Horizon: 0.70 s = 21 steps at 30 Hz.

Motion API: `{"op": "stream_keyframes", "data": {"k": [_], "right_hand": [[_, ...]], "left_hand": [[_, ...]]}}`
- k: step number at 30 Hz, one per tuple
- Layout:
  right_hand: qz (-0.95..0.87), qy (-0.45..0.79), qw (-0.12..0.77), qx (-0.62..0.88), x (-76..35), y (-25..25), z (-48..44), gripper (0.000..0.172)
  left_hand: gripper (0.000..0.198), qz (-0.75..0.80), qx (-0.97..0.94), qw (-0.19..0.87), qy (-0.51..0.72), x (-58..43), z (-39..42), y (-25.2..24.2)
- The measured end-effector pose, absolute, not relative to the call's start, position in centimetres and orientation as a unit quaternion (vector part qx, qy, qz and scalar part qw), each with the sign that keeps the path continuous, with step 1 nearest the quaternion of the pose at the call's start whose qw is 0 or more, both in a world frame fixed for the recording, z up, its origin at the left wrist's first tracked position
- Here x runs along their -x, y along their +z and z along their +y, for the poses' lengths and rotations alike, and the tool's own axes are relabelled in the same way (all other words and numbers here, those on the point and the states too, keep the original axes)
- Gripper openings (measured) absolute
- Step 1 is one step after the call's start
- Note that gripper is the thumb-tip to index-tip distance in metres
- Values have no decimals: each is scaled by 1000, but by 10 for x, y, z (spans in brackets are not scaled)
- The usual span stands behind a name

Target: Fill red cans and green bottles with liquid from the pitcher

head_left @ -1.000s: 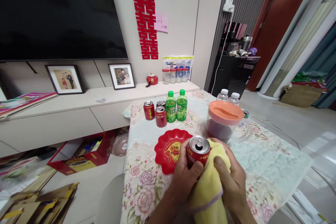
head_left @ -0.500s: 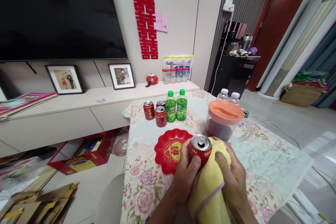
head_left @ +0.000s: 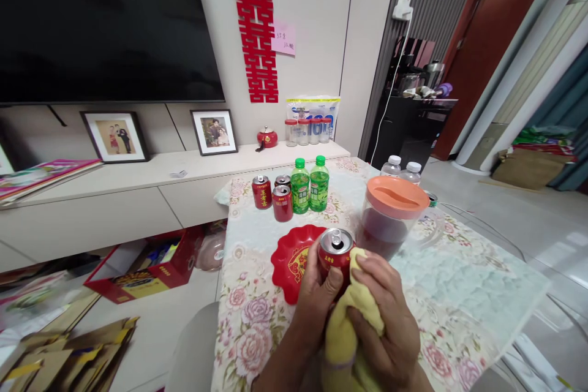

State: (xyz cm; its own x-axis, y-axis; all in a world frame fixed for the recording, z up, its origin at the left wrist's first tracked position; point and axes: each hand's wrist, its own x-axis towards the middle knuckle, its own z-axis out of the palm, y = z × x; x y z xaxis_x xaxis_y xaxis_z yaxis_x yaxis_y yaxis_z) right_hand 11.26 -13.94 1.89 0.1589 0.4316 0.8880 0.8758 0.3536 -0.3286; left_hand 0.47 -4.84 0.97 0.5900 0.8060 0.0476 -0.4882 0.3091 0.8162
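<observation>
Lower centre of frame: the left hand (head_left: 316,295) grips an opened red can (head_left: 334,257); the right hand (head_left: 392,312) clasps a yellow cloth (head_left: 340,337) against its side, near a scalloped red plate (head_left: 287,257).

A low pale cabinet (head_left: 92,211) lines the wall (head_left: 316,24).

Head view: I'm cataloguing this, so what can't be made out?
In head view:
Base of held can: hidden by left hand and cloth.
Right side of plate: behind left hand and held can.
Lower part of rear can: behind front can.
Top of television: cut by edge.
</observation>
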Motion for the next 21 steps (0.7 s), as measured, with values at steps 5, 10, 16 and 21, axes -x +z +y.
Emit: {"op": "stream_keyframes", "data": {"k": [5,10,16,21], "right_hand": [[-659,-211,529,492,-103,20,-138,41],[-607,-248,544,524,-104,15,-133,52],[-542,-182,572,588,-109,5,-134,50],[-423,17,658,622,-117,-1,-136,44]], "left_hand": [[78,237,-408,765,439,-3,-47,16],[72,168,-408,788,430,-10,-51,15],[78,187,-435,768,432,-11,-52,5],[77,157,-425,804,387,-4,-58,15]]}}
